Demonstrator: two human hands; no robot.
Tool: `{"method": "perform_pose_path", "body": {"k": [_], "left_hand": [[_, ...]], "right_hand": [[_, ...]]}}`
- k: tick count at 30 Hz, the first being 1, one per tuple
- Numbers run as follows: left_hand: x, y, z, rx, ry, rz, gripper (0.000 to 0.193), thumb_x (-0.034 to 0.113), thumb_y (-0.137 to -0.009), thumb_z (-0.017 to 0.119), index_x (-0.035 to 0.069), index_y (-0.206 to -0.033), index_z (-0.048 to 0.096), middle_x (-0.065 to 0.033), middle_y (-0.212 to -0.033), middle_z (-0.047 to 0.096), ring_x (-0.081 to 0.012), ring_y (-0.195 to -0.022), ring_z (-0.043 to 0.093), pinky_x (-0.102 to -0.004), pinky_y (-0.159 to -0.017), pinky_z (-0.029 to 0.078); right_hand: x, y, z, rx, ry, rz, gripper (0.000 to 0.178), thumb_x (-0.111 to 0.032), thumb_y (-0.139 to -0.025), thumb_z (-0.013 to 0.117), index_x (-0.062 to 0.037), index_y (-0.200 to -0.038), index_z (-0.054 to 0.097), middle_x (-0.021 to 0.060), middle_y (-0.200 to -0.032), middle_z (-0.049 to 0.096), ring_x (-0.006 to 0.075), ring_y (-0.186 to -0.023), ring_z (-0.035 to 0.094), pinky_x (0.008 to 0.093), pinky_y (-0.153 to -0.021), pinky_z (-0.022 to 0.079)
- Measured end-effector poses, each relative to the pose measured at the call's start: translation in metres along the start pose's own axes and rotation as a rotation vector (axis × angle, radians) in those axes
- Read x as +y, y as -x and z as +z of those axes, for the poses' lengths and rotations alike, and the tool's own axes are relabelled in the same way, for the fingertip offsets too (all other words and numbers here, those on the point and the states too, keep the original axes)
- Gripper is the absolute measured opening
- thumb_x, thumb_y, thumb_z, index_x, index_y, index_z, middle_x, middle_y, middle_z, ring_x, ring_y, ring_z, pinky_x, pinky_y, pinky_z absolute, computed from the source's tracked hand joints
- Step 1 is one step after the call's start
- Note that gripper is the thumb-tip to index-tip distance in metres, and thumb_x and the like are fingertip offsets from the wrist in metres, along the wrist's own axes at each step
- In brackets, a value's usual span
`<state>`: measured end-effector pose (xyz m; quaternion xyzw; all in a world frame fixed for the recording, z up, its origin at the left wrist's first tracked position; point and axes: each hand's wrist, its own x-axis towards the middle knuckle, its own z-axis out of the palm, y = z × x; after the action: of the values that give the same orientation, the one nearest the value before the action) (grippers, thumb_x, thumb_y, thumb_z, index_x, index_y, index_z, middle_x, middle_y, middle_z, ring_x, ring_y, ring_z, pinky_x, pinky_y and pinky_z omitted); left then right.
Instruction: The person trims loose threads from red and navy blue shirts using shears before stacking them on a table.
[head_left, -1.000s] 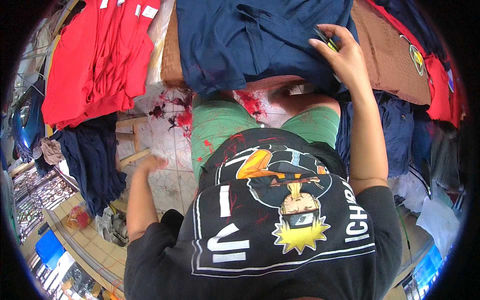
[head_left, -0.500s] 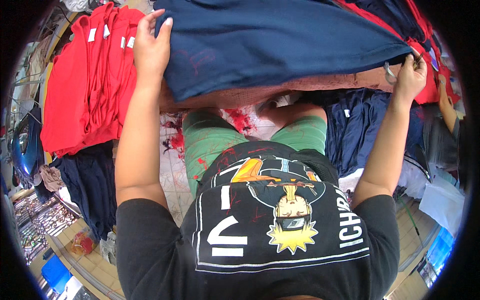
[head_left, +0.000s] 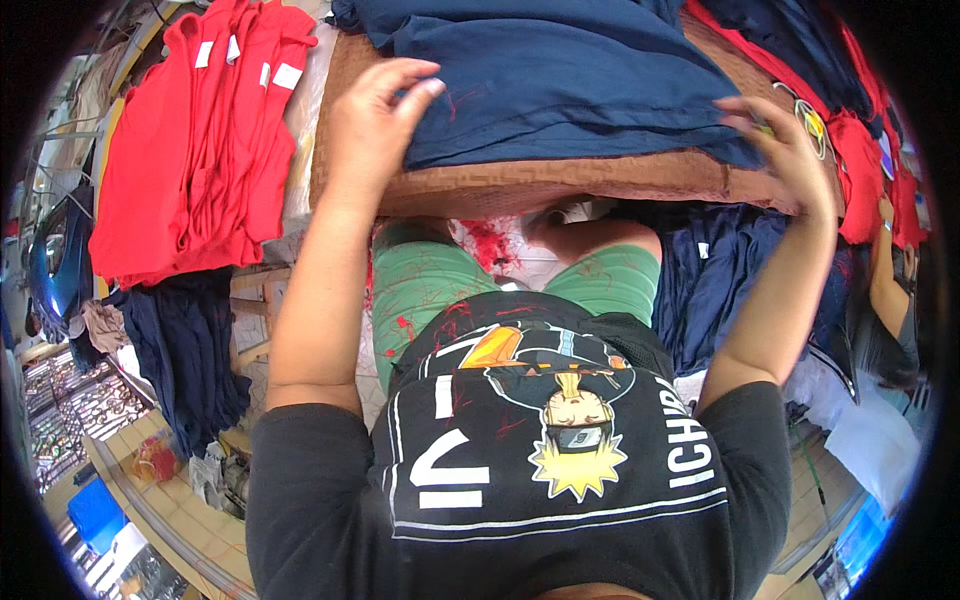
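A navy blue garment [head_left: 560,85] lies spread over the brown cloth-covered work surface [head_left: 500,185] in front of me. Red thread bits cling to it near its left side. My left hand [head_left: 380,125] is over the garment's near left part, thumb and fingertips apart, with nothing visible between them. At the garment's right corner is my right hand [head_left: 790,150], slightly blurred, fingers partly stretched out. Something small, dark and yellowish shows between its thumb and fingers; its kind is unclear.
A pile of red garments [head_left: 190,160] with white labels stands at the left, above dark blue cloth [head_left: 190,360]. More navy garments [head_left: 715,270] lie right of my knees. A looped cable [head_left: 812,125] rests right of the work surface. At far right shows another person's arm [head_left: 885,275].
The navy garment, held up and stretched between both hands before, now lies lower on the work surface. My left hand has moved right and down, my right hand slightly left, its fingers loosened from the corner.
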<state>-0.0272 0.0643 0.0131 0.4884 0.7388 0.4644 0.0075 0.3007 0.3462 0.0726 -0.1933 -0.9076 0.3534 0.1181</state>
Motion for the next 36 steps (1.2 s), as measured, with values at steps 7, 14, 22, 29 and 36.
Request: {"method": "perform_pose_path", "body": {"k": [7, 14, 22, 29, 36], "left_hand": [[-0.019, 0.032, 0.032, 0.019, -0.313, 0.123, 0.022, 0.018, -0.078, 0.074, 0.006, -0.097, 0.072, -0.0105, -0.101, 0.069, -0.0228, -0.092, 0.066, -0.031, -0.082, 0.052], [-0.021, 0.029, -0.021, -0.223, -0.093, -0.149, 0.02, 0.017, -0.088, 0.066, 0.0, -0.098, 0.07, -0.0081, -0.098, 0.07, -0.0137, -0.09, 0.065, -0.0274, -0.082, 0.05], [-0.011, 0.004, -0.015, -0.208, -0.221, 0.171, 0.024, 0.012, -0.086, 0.064, 0.008, -0.109, 0.066, -0.0102, -0.107, 0.064, -0.0247, -0.1, 0.062, -0.0335, -0.086, 0.049], [-0.026, 0.002, 0.015, -0.195, -0.195, 0.06, 0.019, 0.016, -0.083, 0.067, 0.006, -0.099, 0.069, -0.0104, -0.094, 0.067, -0.0278, -0.087, 0.065, -0.0351, -0.079, 0.051], [-0.02, 0.01, 0.008, -0.184, -0.087, -0.124, 0.018, 0.018, -0.087, 0.066, 0.003, -0.096, 0.068, -0.0116, -0.09, 0.069, -0.0222, -0.085, 0.067, -0.0312, -0.078, 0.051]], "right_hand": [[-0.03, -0.05, 0.143, 0.164, 0.087, -0.063, 0.018, -0.01, -0.084, 0.063, -0.0028, -0.101, 0.066, 0.0138, -0.097, 0.064, 0.0317, -0.09, 0.063, 0.0348, -0.08, 0.049], [-0.03, -0.036, 0.134, 0.129, 0.072, 0.061, 0.015, -0.009, -0.085, 0.064, -0.0042, -0.099, 0.067, 0.0127, -0.095, 0.065, 0.0286, -0.089, 0.064, 0.0331, -0.08, 0.048], [-0.092, -0.064, 0.141, 0.176, 0.04, -0.117, 0.032, -0.023, -0.085, 0.066, -0.0051, -0.11, 0.06, 0.018, -0.098, 0.066, 0.0317, -0.092, 0.065, 0.0387, -0.081, 0.05], [-0.098, -0.097, 0.207, 0.14, -0.231, -0.128, 0.024, -0.016, -0.085, 0.063, -0.0015, -0.105, 0.061, 0.0185, -0.099, 0.066, 0.0339, -0.094, 0.064, 0.0381, -0.08, 0.05], [-0.096, -0.093, 0.209, 0.08, -0.149, -0.137, 0.02, -0.014, -0.084, 0.063, -0.0023, -0.1, 0.062, 0.0174, -0.096, 0.065, 0.0346, -0.091, 0.063, 0.0401, -0.078, 0.049]]}}
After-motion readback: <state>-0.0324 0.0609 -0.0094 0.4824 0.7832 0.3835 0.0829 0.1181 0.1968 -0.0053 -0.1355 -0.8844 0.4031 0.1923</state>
